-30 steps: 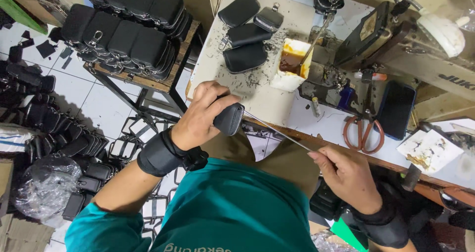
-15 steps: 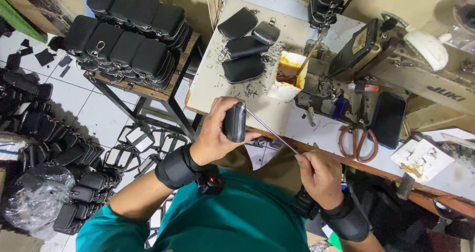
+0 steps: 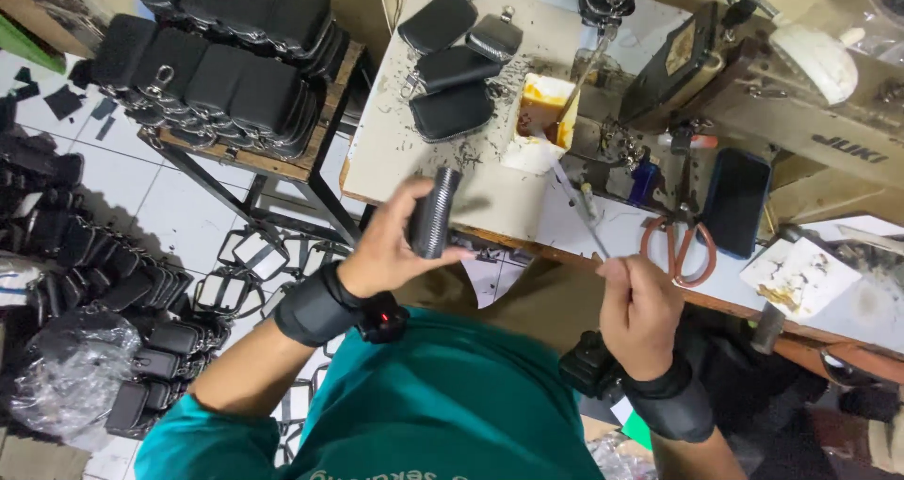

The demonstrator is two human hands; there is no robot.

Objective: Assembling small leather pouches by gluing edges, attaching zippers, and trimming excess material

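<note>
Holding black pouch (image 3: 434, 212) off table edge (image 3: 490, 238), left hand (image 3: 391, 244).

Four table pouches (image 3: 452, 111), one scissors (image 3: 680, 246)

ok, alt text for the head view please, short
Seen from above, a person's left hand holds a small black zip case edge-up while the right hand holds a thin stick reaching toward a tub of yellow glue. More black cases lie on the worktable beside orange-handled scissors.

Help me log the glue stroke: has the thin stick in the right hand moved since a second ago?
Yes. The stick has swung toward the glue tub; earlier its tip met the black pouch in the left hand.
</note>
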